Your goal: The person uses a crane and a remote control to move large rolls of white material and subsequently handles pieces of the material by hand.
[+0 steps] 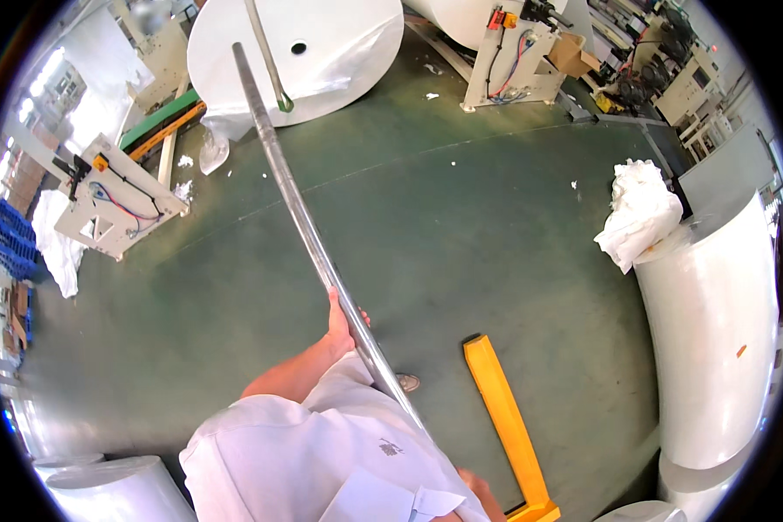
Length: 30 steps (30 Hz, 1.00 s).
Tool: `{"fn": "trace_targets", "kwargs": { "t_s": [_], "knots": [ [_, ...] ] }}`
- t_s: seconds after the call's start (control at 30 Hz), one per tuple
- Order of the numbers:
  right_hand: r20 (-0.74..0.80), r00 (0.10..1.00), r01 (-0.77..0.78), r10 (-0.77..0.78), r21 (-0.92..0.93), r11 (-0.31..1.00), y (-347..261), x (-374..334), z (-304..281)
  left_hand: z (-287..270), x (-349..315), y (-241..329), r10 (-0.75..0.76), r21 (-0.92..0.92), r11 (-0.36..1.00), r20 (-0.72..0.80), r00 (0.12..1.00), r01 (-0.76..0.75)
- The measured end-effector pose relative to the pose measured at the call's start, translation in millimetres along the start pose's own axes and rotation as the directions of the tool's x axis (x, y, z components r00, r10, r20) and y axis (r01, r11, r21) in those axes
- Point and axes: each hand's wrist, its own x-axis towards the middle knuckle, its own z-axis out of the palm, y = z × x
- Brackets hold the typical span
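A long metal bar [300, 217] slants across the view, from in front of a big white roll [235, 22] at the far side down past my body. My left hand [341, 324] is closed around it, with the thumb on its left side and fingertips showing on its right. Beside my shirt at the lower edge, only part of my right hand [474, 484] shows; its fingers are hidden, so I cannot tell whether it touches the bar. A thin rod with a green end [280, 97] hangs in front of the roll.
A yellow fork-like beam [506, 418] lies low at my right. Tall white rolls [713, 348] stand further right, crumpled white sheet material [639, 209] on top. More rolls [117, 487] are at lower left. Machine stands [113, 204] with cables flank the big roll; scraps dot the green floor [496, 226].
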Motion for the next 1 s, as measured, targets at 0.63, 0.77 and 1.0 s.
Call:
{"fn": "trace_targets", "kwargs": {
  "t_s": [0.63, 0.77, 1.0],
  "knots": [
    [-0.018, 0.989, -0.132, 0.148, 0.354, 0.926, -29, -42, 18, 29, 75, -23, -0.185, 0.079, 0.980, 0.053, 0.981, 0.180],
    [-0.017, 0.988, -0.132, 0.151, 0.384, 0.914, -56, -33, 15, 46, 96, 2, -0.131, 0.077, 0.989, 0.091, 0.987, 0.124],
    [-0.016, 0.987, -0.135, 0.158, 0.439, 0.888, -125, -8, 7, 70, 137, 63, -0.140, 0.118, 0.985, 0.087, 0.986, 0.130]
  ]
}}
